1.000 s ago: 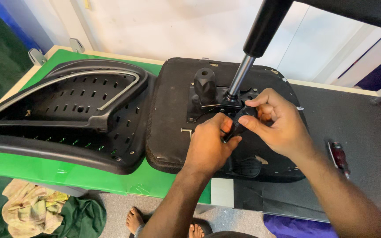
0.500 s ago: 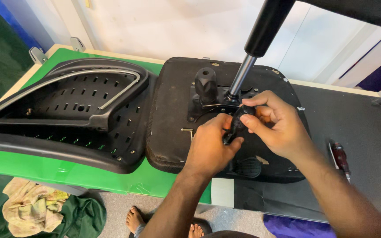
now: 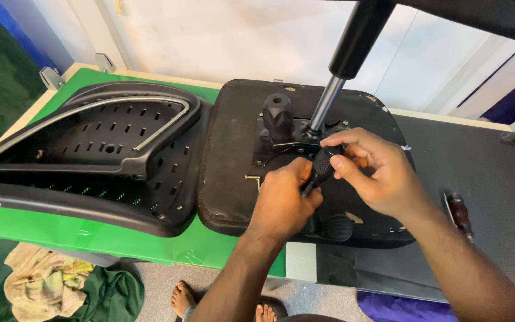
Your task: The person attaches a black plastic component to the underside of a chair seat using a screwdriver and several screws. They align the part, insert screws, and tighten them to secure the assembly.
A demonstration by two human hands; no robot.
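Now your left hand (image 3: 284, 200) and right hand (image 3: 374, 173) both pinch the ribbed black tool handle (image 3: 319, 169), at 6 o'clock from the shiny gas-lift cylinder (image 3: 324, 104) on the matte upturned seat base (image 3: 233, 155).

Chair backrest (image 3: 90, 149), red-handled tool (image 3: 460, 214), crumpled cloth (image 3: 43, 283).

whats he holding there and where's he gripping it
A black-handled tool, likely a screwdriver. The right hand pinches the handle's top; the left hand wraps it lower down, hiding the tip.
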